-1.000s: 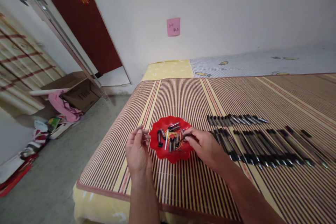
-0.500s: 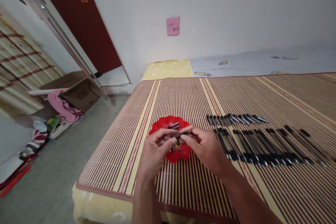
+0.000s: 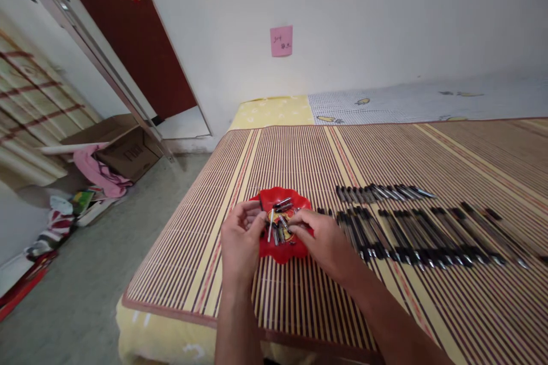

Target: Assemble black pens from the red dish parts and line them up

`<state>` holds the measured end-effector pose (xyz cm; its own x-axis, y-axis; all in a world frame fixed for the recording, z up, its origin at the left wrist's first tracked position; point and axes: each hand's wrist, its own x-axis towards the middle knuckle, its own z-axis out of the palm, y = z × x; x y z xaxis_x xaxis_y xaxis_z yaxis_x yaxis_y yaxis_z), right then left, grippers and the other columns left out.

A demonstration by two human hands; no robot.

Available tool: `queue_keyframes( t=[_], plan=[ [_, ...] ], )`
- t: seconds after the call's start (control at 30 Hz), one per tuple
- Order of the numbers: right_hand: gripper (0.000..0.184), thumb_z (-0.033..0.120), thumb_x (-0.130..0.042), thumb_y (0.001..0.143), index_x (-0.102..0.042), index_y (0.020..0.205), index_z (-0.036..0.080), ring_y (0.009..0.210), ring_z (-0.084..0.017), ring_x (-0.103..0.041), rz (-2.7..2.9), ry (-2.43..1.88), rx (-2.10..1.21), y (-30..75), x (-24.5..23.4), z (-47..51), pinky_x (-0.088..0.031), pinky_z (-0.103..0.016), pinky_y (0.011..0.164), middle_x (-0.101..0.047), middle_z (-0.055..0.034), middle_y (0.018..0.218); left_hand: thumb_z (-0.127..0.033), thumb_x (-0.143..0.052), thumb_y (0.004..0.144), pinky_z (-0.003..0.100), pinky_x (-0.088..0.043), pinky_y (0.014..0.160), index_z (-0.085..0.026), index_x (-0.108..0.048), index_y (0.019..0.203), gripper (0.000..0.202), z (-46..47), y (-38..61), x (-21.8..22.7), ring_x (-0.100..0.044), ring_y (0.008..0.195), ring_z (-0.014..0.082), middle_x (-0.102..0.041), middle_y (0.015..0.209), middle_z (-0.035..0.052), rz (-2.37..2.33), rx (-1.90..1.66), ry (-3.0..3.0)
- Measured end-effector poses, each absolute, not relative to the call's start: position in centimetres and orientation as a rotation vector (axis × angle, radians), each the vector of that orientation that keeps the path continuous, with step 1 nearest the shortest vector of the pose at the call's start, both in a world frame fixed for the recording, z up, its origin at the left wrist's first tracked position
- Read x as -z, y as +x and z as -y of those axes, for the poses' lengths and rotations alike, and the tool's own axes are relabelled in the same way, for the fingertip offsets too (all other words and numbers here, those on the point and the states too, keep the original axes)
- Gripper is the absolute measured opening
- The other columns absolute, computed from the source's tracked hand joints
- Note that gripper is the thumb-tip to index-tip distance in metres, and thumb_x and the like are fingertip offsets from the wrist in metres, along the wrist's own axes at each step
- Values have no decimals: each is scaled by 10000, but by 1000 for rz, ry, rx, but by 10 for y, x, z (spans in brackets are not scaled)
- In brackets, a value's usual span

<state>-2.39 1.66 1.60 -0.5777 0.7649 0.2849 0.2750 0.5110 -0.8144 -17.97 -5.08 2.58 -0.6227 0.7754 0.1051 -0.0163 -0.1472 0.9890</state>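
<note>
A red scalloped plate (image 3: 285,254) lies on the striped bamboo mat and holds several small dark and silver pen parts (image 3: 279,221). My left hand (image 3: 240,239) is at the plate's left rim, fingers curled and pinched on a small part I cannot name. My right hand (image 3: 319,236) rests over the plate's right side with its fingertips down among the parts; whether they grip one is hidden. To the right lie two rows of black pens (image 3: 411,231).
The bamboo mat (image 3: 299,154) covers a bed whose near edge is just below my forearms. Left of the bed is bare floor with a cardboard box (image 3: 128,151), pink cloth and clutter. A pink note (image 3: 281,41) hangs on the wall.
A second ago my hands were apart at the plate's two sides. They came together over the plate, and now have parted slightly, with the left hand at the rim.
</note>
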Motion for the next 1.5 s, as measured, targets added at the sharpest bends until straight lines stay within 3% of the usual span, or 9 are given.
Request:
queue_keyframes(
  t=[0.1, 0.2, 0.43, 0.53, 0.7, 0.8, 1.2, 1.5],
  plan=[
    [151, 65, -623, 843, -683, 768, 181, 807, -204, -652, 2404, -944, -690, -27, -6, -17, -435, -355, 762, -714, -31, 833, -247, -830, 666, 230, -491, 629, -145, -689, 966, 347, 51, -190, -23, -624, 659, 115, -703, 809, 35, -1478, -2081, 589],
    [128, 99, -682, 823, -681, 719, 173, 820, -240, -656, 2611, -1061, -501, -35, -2, -14, -400, -390, 775, -720, -52, 810, -206, -850, 593, 191, -438, 574, -123, -690, 896, 352, 51, -200, -21, -574, 588, 75, -703, 781, 33, -1379, -2247, 378],
    [139, 86, -644, 845, -687, 738, 165, 832, -266, -665, 2786, -1103, -324, -42, -6, -14, -402, -416, 790, -729, -87, 810, -153, -837, 568, 179, -405, 557, -121, -676, 839, 317, 51, -203, -21, -631, 632, 95, -721, 775, 44, -1281, -2300, 221],
    [132, 61, -633, 833, -667, 746, 155, 835, -270, -662, 2679, -1053, -435, -39, -8, -16, -430, -417, 783, -722, -99, 823, -155, -842, 579, 184, -416, 556, -120, -670, 836, 312, 51, -200, -23, -645, 645, 107, -719, 764, 47, -1235, -2275, 243],
    [86, 176, -570, 907, -645, 864, 187, 663, -170, -656, 2048, -908, -1228, -32, -22, -16, -509, -308, 634, -702, -30, 755, -160, -876, 571, 176, -433, 543, -131, -652, 797, 319, 51, -194, -27, -634, 615, 97, -705, 743, 22, -1143, -2189, 302],
    [71, 213, -592, 875, -657, 888, 187, 641, -150, -666, 1775, -819, -1414, -29, -28, -16, -546, -281, 612, -688, -8, 729, -168, -889, 564, 165, -438, 528, -130, -654, 785, 325, 51, -191, -29, -642, 618, 99, -712, 750, 29, -1118, -2154, 312],
    [148, 249, -661, 843, -690, 962, 165, 794, -185, -721, 1587, -738, -1445, -30, -24, -14, -601, -344, 765, -745, -64, 864, -166, -894, 586, 162, -479, 558, -140, -610, 763, 335, 46, -178, -31, -650, 609, 98, -695, 697, 9, -1077, -2070, 362],
    [114, 238, -647, 829, -694, 918, 185, 755, -182, -721, 1630, -740, -1297, -30, -34, -9, -592, -329, 723, -750, -48, 827, -188, -889, 605, 169, -479, 561, -144, -601, 790, 345, 43, -161, -37, -672, 639, 109, -705, 738, 14, -1078, -1988, 419]
  ],
)
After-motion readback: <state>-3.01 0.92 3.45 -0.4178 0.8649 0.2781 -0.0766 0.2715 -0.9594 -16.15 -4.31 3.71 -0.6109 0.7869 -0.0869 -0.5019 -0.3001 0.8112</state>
